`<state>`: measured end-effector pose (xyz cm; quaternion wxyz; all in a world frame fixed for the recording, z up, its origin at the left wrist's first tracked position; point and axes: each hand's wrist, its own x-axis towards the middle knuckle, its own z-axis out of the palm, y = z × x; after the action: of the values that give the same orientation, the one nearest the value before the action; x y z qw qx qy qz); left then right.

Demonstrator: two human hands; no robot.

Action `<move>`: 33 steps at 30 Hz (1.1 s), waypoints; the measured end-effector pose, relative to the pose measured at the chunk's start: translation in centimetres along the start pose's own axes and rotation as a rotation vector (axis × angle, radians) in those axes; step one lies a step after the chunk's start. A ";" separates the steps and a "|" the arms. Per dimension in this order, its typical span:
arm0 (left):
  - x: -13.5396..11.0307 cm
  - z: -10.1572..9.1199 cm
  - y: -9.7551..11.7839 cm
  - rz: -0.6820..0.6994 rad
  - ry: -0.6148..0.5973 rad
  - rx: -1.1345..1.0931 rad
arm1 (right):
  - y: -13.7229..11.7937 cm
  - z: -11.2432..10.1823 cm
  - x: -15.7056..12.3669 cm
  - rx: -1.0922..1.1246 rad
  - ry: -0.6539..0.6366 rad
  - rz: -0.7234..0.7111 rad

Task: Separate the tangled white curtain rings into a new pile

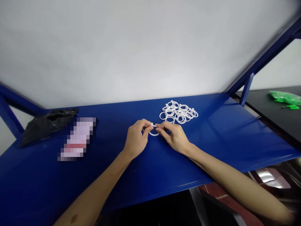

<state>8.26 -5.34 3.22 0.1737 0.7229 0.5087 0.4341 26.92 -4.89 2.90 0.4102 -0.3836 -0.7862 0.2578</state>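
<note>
Between my two hands is a white ring point(154, 135), its loop hanging just above or against the blue tabletop. My left hand point(137, 138) pinches the ring's small knob-like end with thumb and fingers. From the other side my right hand point(174, 135) pinches the ring's band close to that end. My fingertips hide part of the ring, so I cannot tell whether its ends are joined. Just beyond my right hand lies a loose pile of similar white rings point(181, 113).
The blue table point(108, 169) runs up to a pale wall. On its left lie a black plastic bag point(44, 125) and a pixelated pinkish item point(78, 136). At right, a black surface point(270, 110) holds a green bagged bundle point(285, 97). Blue frame bars point(246, 89) rise at both sides.
</note>
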 end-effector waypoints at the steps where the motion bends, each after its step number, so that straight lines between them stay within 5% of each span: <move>1: -0.1 0.0 0.0 0.021 0.000 -0.005 | 0.0 -0.1 -0.1 -0.019 -0.008 -0.039; 8: 0.3 -0.4 -0.6 0.056 -0.083 -0.020 | -0.6 -1.1 0.5 -0.162 0.012 -0.204; 13: 1.3 -0.6 -2.7 0.054 -0.099 0.188 | 0.6 -4.4 2.9 -0.429 0.385 0.028; 16: 1.6 -0.6 -3.7 0.022 -0.147 0.443 | 3.8 -6.6 3.9 -0.512 0.454 0.237; 21: 1.4 -0.5 -4.2 -0.015 -0.207 0.614 | 7.6 -7.8 4.3 -0.596 0.413 0.342; 27: 1.2 -0.1 -4.0 -0.070 -0.234 0.651 | 7.1 -7.0 3.3 -0.696 0.418 0.174; 33: 1.2 0.1 -4.1 -0.090 -0.244 0.632 | 3.4 -3.1 1.6 -0.572 -0.035 -0.074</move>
<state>6.11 -2.52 0.86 0.0197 0.7643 0.6251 0.1570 30.31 -1.33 2.82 0.2809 -0.4500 -0.8475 0.0172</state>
